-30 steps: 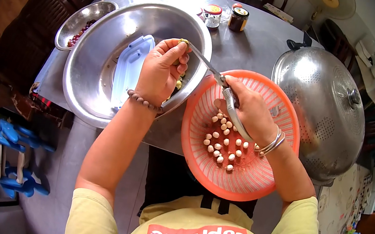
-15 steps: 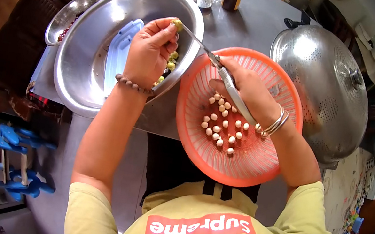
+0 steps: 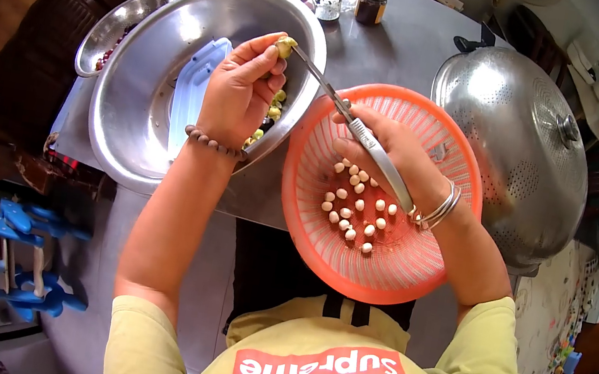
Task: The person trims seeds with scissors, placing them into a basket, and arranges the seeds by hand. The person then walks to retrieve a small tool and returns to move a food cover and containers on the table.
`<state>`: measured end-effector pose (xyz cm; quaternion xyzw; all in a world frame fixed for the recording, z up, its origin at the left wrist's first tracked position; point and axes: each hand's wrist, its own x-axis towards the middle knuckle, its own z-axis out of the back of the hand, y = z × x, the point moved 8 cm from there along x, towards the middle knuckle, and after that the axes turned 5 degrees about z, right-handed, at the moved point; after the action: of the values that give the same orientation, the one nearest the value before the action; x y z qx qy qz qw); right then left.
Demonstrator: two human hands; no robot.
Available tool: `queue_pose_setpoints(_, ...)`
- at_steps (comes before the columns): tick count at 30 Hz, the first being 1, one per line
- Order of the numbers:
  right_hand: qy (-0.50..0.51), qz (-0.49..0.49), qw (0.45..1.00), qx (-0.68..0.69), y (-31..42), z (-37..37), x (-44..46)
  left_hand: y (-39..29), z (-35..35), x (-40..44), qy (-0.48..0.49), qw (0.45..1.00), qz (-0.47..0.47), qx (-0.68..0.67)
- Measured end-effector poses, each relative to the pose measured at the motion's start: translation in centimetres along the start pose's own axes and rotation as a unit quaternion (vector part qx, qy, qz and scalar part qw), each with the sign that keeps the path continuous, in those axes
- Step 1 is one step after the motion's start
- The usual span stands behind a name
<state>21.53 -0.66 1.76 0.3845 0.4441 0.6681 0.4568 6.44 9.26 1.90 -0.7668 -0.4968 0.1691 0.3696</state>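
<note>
My left hand (image 3: 238,91) pinches a small yellow-green, nut-like round piece (image 3: 285,47) between thumb and fingers, above the right side of a wide steel basin (image 3: 117,123). The thin jaws of the pliers (image 3: 374,152) touch that piece on its right. My right hand (image 3: 403,152) is wrapped round the handles of the pliers, over an orange plastic basket (image 3: 370,284). Several white, seed-like balls (image 3: 359,205) lie in the basket. Inside the basin are a light blue plastic container (image 3: 194,84) and more yellow-green pieces (image 3: 274,112), partly hidden by my left hand.
A large perforated steel bowl (image 3: 507,165) lies upside down at the right. Two jars (image 3: 370,6) stand at the back of the metal table (image 3: 409,36). A smaller steel bowl (image 3: 109,28) with dark red bits sits left of the basin. Blue-and-white chair parts (image 3: 25,237) show lower left.
The pliers and my right hand have turned slightly, and the jaws are now closer against the piece. The piece shows more fully in my left fingers. The whole view has shifted slightly.
</note>
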Motion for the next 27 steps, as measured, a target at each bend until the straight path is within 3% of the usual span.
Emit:
queue_pose_setpoints(6,0.008,0.009,1.0,0.006,0.8,-0.1,0.3,0.3,-0.3,0.2,0.023,0.998,0.013,-0.06)
queue_pose_setpoints(9,-0.038,0.036,0.98,-0.191,1.9,0.6,0.5,0.4,-0.4,0.1,-0.01,0.999,0.005,-0.047)
queue_pose_setpoints(13,-0.04,0.078,0.971,-0.221,2.0,0.4,0.6,0.4,0.4,0.3,0.01,0.999,-0.01,-0.046)
queue_pose_setpoints(18,-0.034,0.06,0.969,-0.236,2.1,0.5,0.6,0.4,0.1,0.1,0.031,0.999,-0.016,-0.041)
queue_pose_setpoints(23,-0.027,0.026,0.969,-0.243,1.3,0.7,0.5,-0.2,0.3,-0.4,-0.059,0.994,-0.046,0.08)
queue_pose_setpoints(27,-0.045,0.069,0.954,-0.287,1.5,0.9,0.4,-0.2,0.3,-0.5,-0.088,0.987,-0.057,0.12)
